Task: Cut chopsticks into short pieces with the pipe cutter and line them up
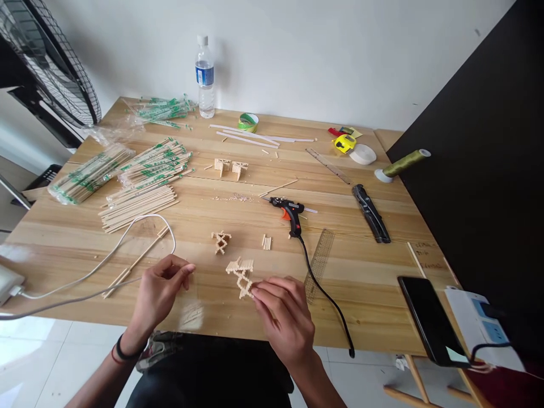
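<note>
- While the right hand (285, 317) pinches the zigzag stick piece (240, 276) at lower centre of the table (365, 266), the left hand (164, 289) hovers, fingers curled, holding nothing.
- One small lattice (221, 242) sits finished just above; stick bundles (140, 181) upper left remain unused.

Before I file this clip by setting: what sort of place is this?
Most likely a home craft or hobby table rather than a workshop: a wooden table by a plain wall, with a glue gun, bundles of chopsticks and a small stick model at the right hand.
</note>
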`<state>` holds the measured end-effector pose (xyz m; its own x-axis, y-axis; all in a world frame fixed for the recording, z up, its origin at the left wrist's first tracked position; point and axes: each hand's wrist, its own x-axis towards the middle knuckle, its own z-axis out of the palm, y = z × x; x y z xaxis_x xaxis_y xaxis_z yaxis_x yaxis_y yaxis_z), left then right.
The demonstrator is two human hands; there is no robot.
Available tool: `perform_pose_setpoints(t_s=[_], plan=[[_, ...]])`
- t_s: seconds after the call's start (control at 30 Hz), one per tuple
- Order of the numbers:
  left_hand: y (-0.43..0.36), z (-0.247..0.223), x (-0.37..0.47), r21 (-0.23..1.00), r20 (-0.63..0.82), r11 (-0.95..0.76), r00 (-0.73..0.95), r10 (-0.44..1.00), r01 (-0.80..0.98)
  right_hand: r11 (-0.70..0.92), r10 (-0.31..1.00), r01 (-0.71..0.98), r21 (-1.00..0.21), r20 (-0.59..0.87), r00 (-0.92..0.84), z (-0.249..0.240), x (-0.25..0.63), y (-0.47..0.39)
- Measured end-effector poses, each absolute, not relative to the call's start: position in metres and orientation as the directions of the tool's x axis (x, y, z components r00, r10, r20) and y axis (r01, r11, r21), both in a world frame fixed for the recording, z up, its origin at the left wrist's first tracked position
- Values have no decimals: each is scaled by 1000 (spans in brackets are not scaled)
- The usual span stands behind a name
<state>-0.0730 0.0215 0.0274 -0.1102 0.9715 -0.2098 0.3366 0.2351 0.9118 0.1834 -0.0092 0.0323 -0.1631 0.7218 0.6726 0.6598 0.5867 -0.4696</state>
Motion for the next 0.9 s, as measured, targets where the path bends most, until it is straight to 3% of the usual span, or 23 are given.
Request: perform_pose_setpoints(t_s=[0.27,0.43,0.53,0.6,0.67,0.9], plan=[[78,27,-77,844,-35,139,-207,978,517,685,631,631,-365,731,-262,55,192,24],[130,38,-77,883,53,-32,-31,998,468,730,589,574,-371,767,-254,56,188,67],[144,52,-71,961,82,-124,172,982,249,753,571,536,-381,784,-245,51,184,89],[145,57,-63,994,90,-106,363,927,25,757,572,516,-400,788,-228,46,180,99],[144,57,-53,996,78,-53,483,872,-66,753,583,503,-424,784,-213,40,178,104],[132,53,-35,987,-140,161,511,848,3,714,650,523,-466,720,-245,32,181,100]])
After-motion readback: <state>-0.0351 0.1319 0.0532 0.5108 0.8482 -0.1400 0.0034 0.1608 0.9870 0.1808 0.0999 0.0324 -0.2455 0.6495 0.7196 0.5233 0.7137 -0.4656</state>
